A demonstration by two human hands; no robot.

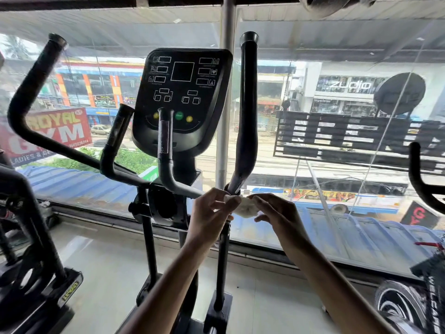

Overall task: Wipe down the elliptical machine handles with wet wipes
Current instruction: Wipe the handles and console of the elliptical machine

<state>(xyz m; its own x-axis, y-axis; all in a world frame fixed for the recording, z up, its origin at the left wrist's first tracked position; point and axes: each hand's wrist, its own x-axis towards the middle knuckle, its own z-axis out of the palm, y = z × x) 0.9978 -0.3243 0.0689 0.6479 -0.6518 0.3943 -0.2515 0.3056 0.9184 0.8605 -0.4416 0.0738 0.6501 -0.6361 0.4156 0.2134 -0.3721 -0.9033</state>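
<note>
A black elliptical stands before a big window. Its long right handle [245,116] rises from just above my hands; the long left handle [31,92] curves up at the far left. Two short inner grips [165,145] sit below the console [183,92]. A crumpled white wet wipe [244,208] is held between both hands at the foot of the right handle. My left hand [212,213] pinches its left end with fingertips. From the other side, my right hand [277,213] holds the wipe with curled fingers.
Another black machine [31,249] stands at the left, and a further handle [419,179] and a machine housing [409,307] at the right. The glass window [337,141] is close behind the elliptical. Pale tiled floor [108,261] lies around its base.
</note>
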